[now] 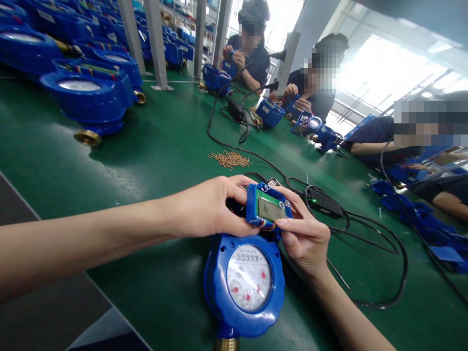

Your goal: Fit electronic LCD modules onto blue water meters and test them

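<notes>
A blue water meter with a round white dial stands in front of me, its brass threaded end toward me. Just above its dial, a small blue housing with a green circuit board and grey display is tilted up between my hands. My left hand grips the housing's left side, thumb below and fingers behind. On the right, my right hand pinches its lower right edge, thumb and index finger at the board. Coloured wires show under the board, and a coiled clear-looking wire lies at its top edge.
Small brass screws lie piled beyond my hands. Black cables and a power adapter with a green light spread to the right. More blue meters crowd the left. Co-workers sit across the green table.
</notes>
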The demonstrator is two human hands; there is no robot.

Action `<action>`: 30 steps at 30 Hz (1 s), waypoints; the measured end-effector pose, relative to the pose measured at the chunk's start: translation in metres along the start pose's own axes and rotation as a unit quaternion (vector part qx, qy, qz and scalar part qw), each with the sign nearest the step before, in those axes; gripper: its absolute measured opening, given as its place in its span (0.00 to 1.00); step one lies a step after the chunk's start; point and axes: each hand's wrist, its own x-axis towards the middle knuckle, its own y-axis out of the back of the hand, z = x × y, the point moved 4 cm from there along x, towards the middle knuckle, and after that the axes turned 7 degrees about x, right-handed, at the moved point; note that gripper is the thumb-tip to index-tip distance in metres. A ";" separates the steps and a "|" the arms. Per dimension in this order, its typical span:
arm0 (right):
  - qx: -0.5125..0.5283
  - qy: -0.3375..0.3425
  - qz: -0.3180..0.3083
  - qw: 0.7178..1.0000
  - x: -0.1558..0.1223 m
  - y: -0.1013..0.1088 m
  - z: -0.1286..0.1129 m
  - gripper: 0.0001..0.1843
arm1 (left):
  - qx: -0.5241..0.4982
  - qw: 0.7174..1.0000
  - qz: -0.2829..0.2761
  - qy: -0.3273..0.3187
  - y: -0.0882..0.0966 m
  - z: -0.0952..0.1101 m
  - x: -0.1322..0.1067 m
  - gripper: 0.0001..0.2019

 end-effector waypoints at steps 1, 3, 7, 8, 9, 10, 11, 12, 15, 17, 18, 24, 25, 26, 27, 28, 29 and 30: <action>-0.001 0.002 -0.001 1.000 0.000 0.000 0.000 0.12 | -0.001 1.000 0.016 0.000 -0.001 0.000 0.000 0.02; 0.000 0.001 -0.001 1.000 -0.001 0.000 0.000 0.12 | 0.004 0.999 0.053 0.003 -0.003 0.001 -0.002 0.03; 0.007 0.003 -0.005 1.000 -0.001 0.000 0.002 0.13 | 0.023 0.995 0.091 0.016 -0.004 0.001 -0.004 0.03; 0.010 0.007 -0.008 1.000 -0.001 0.000 0.002 0.13 | 0.023 0.996 0.084 0.019 -0.003 0.001 -0.004 0.03; 0.012 0.013 -0.011 1.000 0.000 -0.001 0.002 0.14 | 0.020 0.997 0.073 0.023 -0.002 0.000 -0.005 0.03; 0.015 0.018 -0.014 1.000 0.000 -0.001 0.002 0.14 | 0.019 0.998 0.062 0.027 0.000 0.000 -0.006 0.04; 0.016 0.022 -0.015 1.000 0.001 -0.001 0.002 0.15 | 0.023 0.998 0.052 0.031 0.001 0.000 -0.008 0.05; 0.018 0.023 -0.014 0.999 0.001 -0.002 0.002 0.15 | 0.035 0.998 0.049 0.036 0.002 0.000 -0.011 0.05; 0.031 0.016 -0.001 0.999 0.001 -0.003 0.003 0.16 | 0.113 0.989 0.079 0.051 0.000 0.004 -0.023 0.07; 0.042 0.014 0.003 0.999 0.000 -0.003 0.003 0.16 | 0.163 0.976 0.133 0.048 -0.004 0.011 -0.031 0.09; 0.045 0.014 0.004 0.999 0.000 -0.003 0.002 0.16 | 0.180 0.969 0.165 0.041 -0.007 0.014 -0.034 0.09; 0.051 0.039 0.001 0.998 0.002 -0.004 0.001 0.17 | 0.231 0.939 0.255 -0.022 -0.020 0.027 -0.038 0.05; 0.053 0.043 -0.001 0.998 0.002 -0.004 0.001 0.17 | 0.239 0.935 0.261 -0.032 -0.020 0.028 -0.037 0.05; 0.053 0.045 -0.001 0.998 0.001 -0.004 0.000 0.18 | 0.246 0.931 0.266 -0.040 -0.019 0.029 -0.036 0.05; 0.051 0.046 -0.001 0.998 0.001 -0.004 0.000 0.18 | 0.252 0.929 0.269 -0.044 -0.018 0.029 -0.036 0.05; 0.050 0.046 0.000 0.998 0.000 -0.004 0.001 0.18 | 0.256 0.927 0.269 -0.047 -0.017 0.030 -0.035 0.05; 0.049 0.046 0.002 0.998 0.000 -0.004 0.001 0.18 | 0.259 0.927 0.267 -0.048 -0.016 0.030 -0.035 0.05; 0.050 0.046 0.003 0.998 -0.001 -0.004 0.001 0.19 | 0.261 0.926 0.267 -0.050 -0.015 0.030 -0.034 0.05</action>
